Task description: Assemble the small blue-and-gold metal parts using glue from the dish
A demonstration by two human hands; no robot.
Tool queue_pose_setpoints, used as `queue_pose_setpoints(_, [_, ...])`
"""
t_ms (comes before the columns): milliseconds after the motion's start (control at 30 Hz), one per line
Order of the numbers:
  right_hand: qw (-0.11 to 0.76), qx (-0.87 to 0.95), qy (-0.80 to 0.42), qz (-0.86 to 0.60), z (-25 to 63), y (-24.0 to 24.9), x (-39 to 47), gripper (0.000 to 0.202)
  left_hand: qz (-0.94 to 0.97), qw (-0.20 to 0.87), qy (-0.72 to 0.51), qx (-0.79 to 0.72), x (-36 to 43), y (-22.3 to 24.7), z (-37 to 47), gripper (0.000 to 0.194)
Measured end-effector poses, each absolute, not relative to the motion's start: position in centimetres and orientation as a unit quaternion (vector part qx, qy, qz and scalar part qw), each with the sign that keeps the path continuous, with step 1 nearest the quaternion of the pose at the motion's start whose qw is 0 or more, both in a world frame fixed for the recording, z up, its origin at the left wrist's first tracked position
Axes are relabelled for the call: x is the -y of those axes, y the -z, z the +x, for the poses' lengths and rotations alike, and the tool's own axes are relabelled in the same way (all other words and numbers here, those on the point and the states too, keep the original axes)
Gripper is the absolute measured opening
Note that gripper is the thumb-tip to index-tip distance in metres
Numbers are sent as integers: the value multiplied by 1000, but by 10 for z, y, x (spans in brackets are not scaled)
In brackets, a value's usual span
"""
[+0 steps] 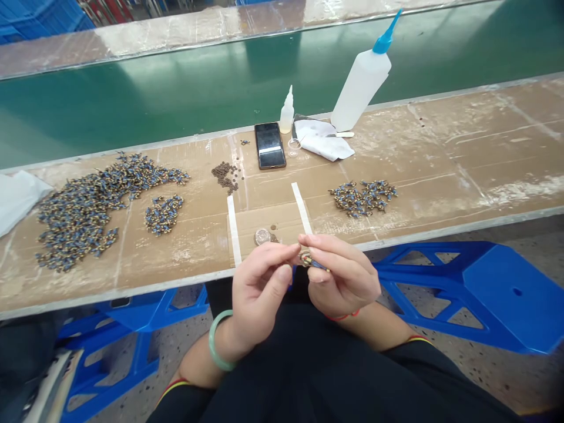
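Between thumb and fingers, my right hand [341, 273] holds a small blue-and-gold piece [307, 258]. Close beside it, my left hand [264, 288] is pinched at the fingertips; what it grips is too small to make out. Just beyond my hands, a small round container [262, 237] sits on a cardboard sheet [275, 214] with two white tape strips. Small brown discs [224, 176] lie past the sheet. A large pile of blue-and-gold pieces [83, 211] and a smaller pile [163, 214] are on the left, another pile [363, 198] on the right.
A phone [270, 145], a small dropper bottle [286, 111], a crumpled white cloth [324, 140] and a large blue-capped bottle [361, 88] stand or lie at the table's back. Blue stools [506, 294] are below the front edge. A white sheet [20, 197] lies far left.
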State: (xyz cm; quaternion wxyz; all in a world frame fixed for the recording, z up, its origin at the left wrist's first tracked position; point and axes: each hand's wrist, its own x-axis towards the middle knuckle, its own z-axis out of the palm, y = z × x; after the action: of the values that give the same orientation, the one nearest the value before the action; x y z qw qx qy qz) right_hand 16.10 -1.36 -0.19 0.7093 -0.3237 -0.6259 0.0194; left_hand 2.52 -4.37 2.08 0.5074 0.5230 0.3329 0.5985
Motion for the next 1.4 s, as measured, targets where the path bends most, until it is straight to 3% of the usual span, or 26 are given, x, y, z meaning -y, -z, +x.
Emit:
queue_pose_setpoints(200, [719,631,9,-290,161,-2,10,28,527,526,-593,-306,46,-17,26,30])
queue_pose_setpoints(467, [708,635,50,-304,161,-9,9,14,518,551,-591,-280,46,-16,28,31])
queue_pose_setpoints(833, [667,654,66,-350,168,-1,6,19,527,527,-599,-292,41,-12,32,35])
queue_pose_setpoints(1100, [630,652,-103,-409,163,-19,10,37,506,538,-583,-339,39,-9,32,34])
queue_pose_setpoints(1400, [609,652,-143,-429,174,0,12,38,554,499,-564,-355,35,1,38,39])
